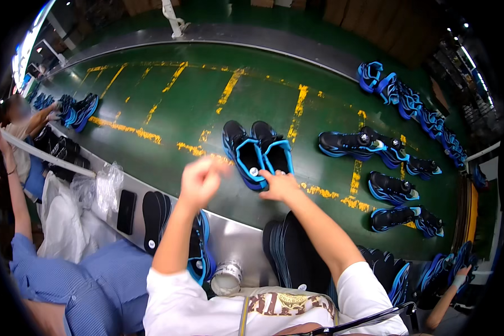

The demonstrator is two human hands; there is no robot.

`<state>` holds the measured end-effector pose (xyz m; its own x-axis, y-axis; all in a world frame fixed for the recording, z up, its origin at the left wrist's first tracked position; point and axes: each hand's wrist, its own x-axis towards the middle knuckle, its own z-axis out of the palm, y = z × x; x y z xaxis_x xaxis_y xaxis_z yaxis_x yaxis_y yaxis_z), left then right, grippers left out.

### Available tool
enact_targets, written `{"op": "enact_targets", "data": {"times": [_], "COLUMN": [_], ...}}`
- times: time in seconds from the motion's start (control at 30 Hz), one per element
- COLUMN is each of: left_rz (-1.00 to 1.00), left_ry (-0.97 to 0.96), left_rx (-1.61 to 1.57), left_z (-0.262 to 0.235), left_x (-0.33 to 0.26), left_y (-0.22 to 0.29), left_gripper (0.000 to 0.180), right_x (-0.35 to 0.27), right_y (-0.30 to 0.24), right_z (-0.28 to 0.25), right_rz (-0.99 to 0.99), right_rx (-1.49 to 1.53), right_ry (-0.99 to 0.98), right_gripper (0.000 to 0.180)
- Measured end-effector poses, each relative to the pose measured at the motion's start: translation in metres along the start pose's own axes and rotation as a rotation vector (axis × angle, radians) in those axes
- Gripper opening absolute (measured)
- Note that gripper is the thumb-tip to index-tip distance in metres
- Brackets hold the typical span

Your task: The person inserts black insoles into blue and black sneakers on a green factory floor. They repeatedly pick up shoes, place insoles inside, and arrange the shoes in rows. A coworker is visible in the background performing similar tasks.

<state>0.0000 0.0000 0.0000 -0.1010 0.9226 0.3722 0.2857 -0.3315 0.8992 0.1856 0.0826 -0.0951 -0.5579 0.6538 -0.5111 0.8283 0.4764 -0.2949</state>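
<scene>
A pair of black sneakers with bright blue collars and soles stands side by side on the green conveyor belt, toes pointing away from me. My right hand (279,185) grips the heel of the right sneaker (275,147), its fingers reaching over the collar edge. The left sneaker (242,151) stands against it, a round white sticker on its insole. Left of the pair, my left hand (203,180) hovers above the belt, smeared by motion with its fingers seemingly curled; I cannot see anything in it. Below my left forearm, another black-and-blue sneaker (199,252) lies at the metal ledge.
Several sneakers (395,187) sit on the belt (168,120) at right, with a row (411,103) along its far edge. Black insoles (294,243), a tape roll (227,277) and a phone (127,212) lie on the near ledge. Co-workers (84,285) are at left; another's arm shows lower right.
</scene>
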Motion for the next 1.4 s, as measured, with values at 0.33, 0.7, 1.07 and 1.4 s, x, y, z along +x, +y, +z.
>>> {"op": "enact_targets", "data": {"times": [0.33, 0.7, 1.07, 1.4], "left_rz": [-0.4, 0.054, 0.223, 0.115], "left_ry": [-0.299, -0.259, -0.202, -0.163], "left_rx": [0.28, 0.734, 0.92, 0.845], "left_z": [0.029, 0.055, 0.062, 0.08], "left_x": [-0.252, -0.255, -0.263, -0.261], "left_y": [0.02, 0.017, 0.007, 0.023], "left_gripper": [0.009, 0.009, 0.011, 0.02], "right_x": [0.012, -0.032, -0.023, -0.028], "right_y": [-0.043, -0.023, -0.009, -0.001], "right_z": [0.023, 0.024, 0.04, 0.042], "right_rz": [0.168, 0.143, 0.022, 0.061], "right_rx": [-0.136, -0.02, 0.152, 0.167], "right_ry": [0.048, 0.091, 0.211, 0.214], "right_gripper": [0.052, 0.048, 0.04, 0.038]}}
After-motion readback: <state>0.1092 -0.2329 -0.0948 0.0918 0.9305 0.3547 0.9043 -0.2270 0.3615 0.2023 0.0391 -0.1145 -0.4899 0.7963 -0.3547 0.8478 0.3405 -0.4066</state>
